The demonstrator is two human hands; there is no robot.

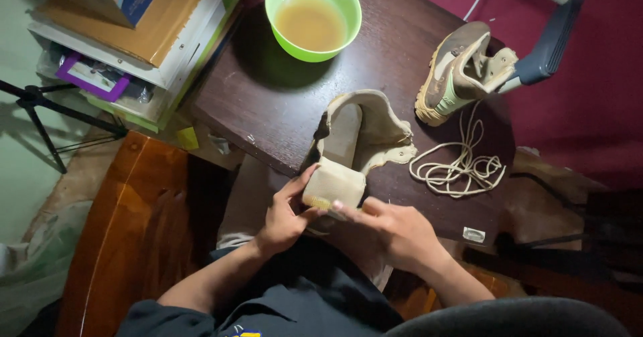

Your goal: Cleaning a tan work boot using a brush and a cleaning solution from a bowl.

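both hands meet at the near edge of a dark brown table (281,103). left hand (284,218) curls around the toe of a tan boot (348,153), thumb on top; right hand (395,233) presses its fingers against the same toe. the boot lies unlaced, toe over the table's near edge. far left, stacked boxes and books (134,36) sit beside the table. a green bowl (313,17) at the far edge holds cloudy brownish liquid. loose laces (459,166) and a second boot (459,72) lie right.
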